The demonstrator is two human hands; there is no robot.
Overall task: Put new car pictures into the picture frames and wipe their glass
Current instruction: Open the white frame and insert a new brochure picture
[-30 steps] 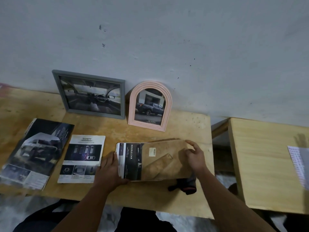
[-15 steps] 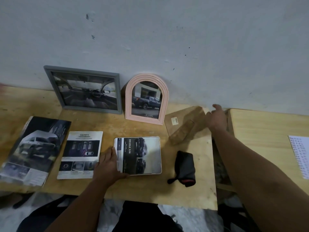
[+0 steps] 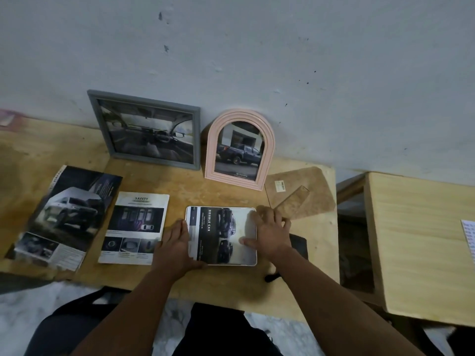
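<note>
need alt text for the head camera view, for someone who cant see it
Both hands, left hand and right hand, rest on a white frame lying flat on a wooden table, a car picture inside. A grey frame and a pink arched frame lean on the wall.

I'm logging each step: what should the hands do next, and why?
Probably lift the old picture out of the white frame. The backing board already lies aside by the pink frame, and both hands, left and right, rest on the exposed print.
</note>
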